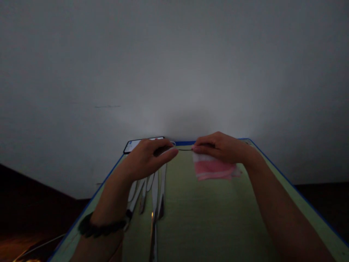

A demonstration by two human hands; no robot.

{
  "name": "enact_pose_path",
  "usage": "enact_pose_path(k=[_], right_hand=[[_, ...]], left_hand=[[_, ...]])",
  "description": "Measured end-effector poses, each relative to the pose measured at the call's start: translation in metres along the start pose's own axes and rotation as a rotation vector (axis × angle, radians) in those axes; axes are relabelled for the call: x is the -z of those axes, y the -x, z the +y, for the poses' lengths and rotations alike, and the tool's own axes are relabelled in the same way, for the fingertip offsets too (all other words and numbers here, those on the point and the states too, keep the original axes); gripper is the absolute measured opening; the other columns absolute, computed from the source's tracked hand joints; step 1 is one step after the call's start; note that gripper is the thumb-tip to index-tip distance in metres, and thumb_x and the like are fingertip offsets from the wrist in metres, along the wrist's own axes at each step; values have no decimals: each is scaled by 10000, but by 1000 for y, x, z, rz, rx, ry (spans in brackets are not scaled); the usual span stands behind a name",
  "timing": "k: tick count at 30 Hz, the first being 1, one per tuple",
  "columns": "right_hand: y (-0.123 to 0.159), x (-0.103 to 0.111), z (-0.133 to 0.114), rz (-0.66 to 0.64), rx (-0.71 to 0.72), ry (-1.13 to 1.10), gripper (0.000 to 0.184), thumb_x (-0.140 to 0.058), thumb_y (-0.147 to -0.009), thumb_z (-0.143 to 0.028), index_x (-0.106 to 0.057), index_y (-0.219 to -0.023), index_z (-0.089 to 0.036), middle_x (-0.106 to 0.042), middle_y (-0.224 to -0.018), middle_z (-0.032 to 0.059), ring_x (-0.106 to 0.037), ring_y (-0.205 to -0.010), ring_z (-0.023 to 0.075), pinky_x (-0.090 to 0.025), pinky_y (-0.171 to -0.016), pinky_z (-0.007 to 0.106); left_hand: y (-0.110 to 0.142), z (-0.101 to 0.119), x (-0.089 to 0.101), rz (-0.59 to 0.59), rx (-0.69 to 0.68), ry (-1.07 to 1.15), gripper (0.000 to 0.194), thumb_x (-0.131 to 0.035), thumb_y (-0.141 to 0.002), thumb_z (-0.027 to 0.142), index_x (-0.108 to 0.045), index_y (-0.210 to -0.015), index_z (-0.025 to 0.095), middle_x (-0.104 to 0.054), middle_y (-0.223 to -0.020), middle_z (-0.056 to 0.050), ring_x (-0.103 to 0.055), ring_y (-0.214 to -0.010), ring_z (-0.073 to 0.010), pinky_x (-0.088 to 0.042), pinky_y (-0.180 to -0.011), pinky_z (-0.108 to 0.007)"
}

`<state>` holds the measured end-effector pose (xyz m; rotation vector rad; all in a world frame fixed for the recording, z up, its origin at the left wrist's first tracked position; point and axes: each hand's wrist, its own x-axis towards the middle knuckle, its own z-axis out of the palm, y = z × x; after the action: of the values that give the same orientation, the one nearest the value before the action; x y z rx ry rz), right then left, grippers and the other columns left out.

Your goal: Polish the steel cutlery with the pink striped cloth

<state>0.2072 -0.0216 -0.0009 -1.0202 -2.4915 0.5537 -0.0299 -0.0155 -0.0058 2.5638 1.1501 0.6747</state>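
Observation:
Held out over the table, my left hand pinches a thin piece of cutlery between thumb and fingers. It shows edge-on as a narrow dark line, so I cannot tell its exact kind. A pink and white cloth hangs from my right hand, whose fingers are closed on it at the other end of the cutlery. That end is hidden by the fingers and cloth. Below my left hand and forearm lie several metal table knives and other cutlery, partly covered by the arm.
A phone with a lit screen lies at the table's far left corner, with a white cable near it. The pale green table has a blue edge and stands against a grey wall. The floor at left is dark.

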Motion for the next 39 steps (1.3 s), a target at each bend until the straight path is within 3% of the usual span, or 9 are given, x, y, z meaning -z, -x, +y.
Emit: enact_pose_path(k=[5, 10, 14, 18, 23, 28, 31, 39], right_hand=[[11, 10, 10, -49, -112, 54, 414, -384, -877, -473, -649, -853, -156, -637, -746, 30, -514, -651, 127, -347, -600, 244], [11, 9, 9, -43, -163, 120, 395, -384, -880, -452, -644, -814, -161, -621, -707, 25, -492, -610, 118, -326, -570, 242], [3, 1, -2, -74, -80, 72, 342, -409, -881, -404, -654, -859, -165, -648, -777, 28, -513, -637, 113, -345, -600, 234], [-5, -7, -15, -86, -43, 32, 342, -408, -884, -401, -668, -920, -182, -660, -746, 23, -507, -594, 108, -351, -588, 232], [-8, -9, -16, -46, -39, -3, 354, -403, -885, -405, -665, -969, -182, -673, -786, 26, -525, -610, 111, -362, -594, 232], [2, -1, 1, -109, -90, 30, 319, -517, -819, -403, -657, -989, -173, -674, -867, 44, -553, -693, 129, -376, -610, 232], [8, 4, 8, -47, -154, 38, 305, -526, -816, -399, -658, -999, -194, -681, -910, 46, -575, -749, 143, -388, -650, 240], [-9, -8, -23, 45, -15, 186, 288, -444, -876, -361, -642, -947, -165, -665, -792, 43, -537, -653, 112, -324, -600, 229]], left_hand=[[6, -18, 1, -40, 110, 122, 388, -397, -862, 415, -601, -653, 160, -461, -500, 35, -410, -465, -84, -308, -445, -194], [6, -23, -5, -80, 247, 221, 485, -343, -876, 458, -592, -584, 162, -425, -419, 30, -366, -386, -87, -261, -387, -204], [0, -8, -10, -56, 154, 144, 501, -356, -870, 461, -548, -519, 158, -458, -439, 26, -399, -417, -84, -294, -420, -195], [-9, 10, -18, -124, 50, 77, 514, -333, -881, 432, -564, -518, 150, -482, -448, 24, -446, -451, -85, -320, -465, -192], [-10, 8, -18, -116, 77, 92, 522, -339, -879, 444, -610, -542, 154, -480, -435, 27, -447, -439, -83, -314, -452, -187], [-1, -11, -10, -100, 179, 161, 528, -342, -876, 466, -609, -539, 159, -395, -382, 43, -362, -379, -77, -257, -391, -189], [1, -13, -11, -81, 213, 188, 515, -347, -874, 461, -617, -558, 155, -414, -403, 38, -364, -388, -76, -264, -391, -187], [-8, 12, -12, -133, 110, 209, 455, -363, -874, 379, -542, -524, 150, -422, -461, 38, -362, -420, -71, -273, -401, -184]])
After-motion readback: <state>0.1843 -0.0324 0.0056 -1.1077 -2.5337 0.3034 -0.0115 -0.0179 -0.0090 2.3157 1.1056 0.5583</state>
